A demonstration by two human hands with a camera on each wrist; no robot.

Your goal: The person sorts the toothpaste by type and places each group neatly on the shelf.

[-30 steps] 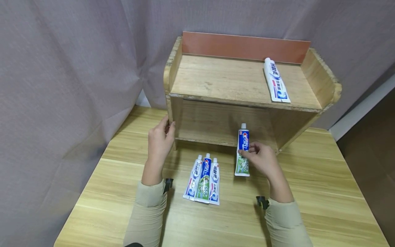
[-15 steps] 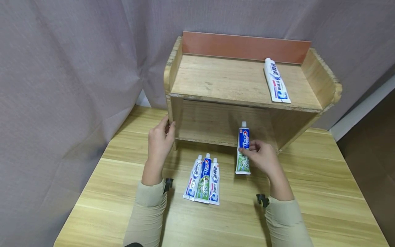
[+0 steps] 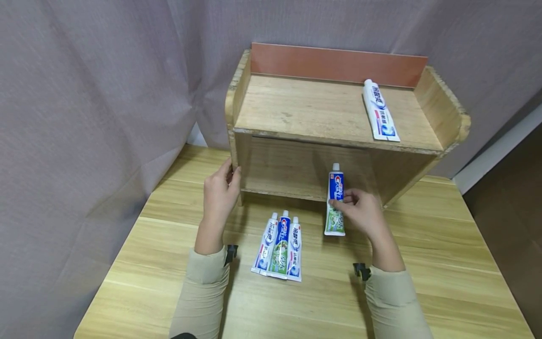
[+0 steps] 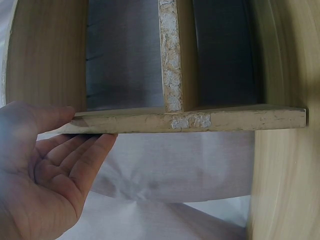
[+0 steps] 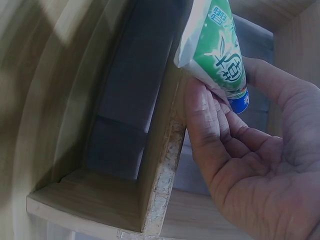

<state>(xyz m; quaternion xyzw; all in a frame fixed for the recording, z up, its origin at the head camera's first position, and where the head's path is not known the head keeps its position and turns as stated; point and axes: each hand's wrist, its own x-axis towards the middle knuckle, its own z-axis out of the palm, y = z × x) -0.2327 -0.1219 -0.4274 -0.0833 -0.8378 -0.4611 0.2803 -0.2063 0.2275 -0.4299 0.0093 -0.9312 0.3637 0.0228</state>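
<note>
My right hand (image 3: 365, 212) pinches a blue and green toothpaste tube (image 3: 336, 202) between thumb and fingers, cap pointing away, just before the lower opening of the wooden shelf (image 3: 296, 134). In the right wrist view, the tube's green end (image 5: 217, 52) shows above the fingers. My left hand (image 3: 220, 188) grips the front edge of the shelf's left side panel; the left wrist view has the thumb on one face of the panel (image 4: 140, 122) and the fingers on the other. A white toothpaste tube (image 3: 381, 112) lies on the upper shelf, towards the right.
On the wooden table (image 3: 169, 263), in front of the shelf, three toothpaste tubes lie side by side: a white tube (image 3: 266, 245), a blue and green tube (image 3: 280, 247) and another white tube (image 3: 294, 252). A grey curtain (image 3: 106, 94) hangs behind.
My right hand has moved the blue and green toothpaste tube slightly forward, towards the shelf's lower opening. The left hand keeps its hold on the side panel.
</note>
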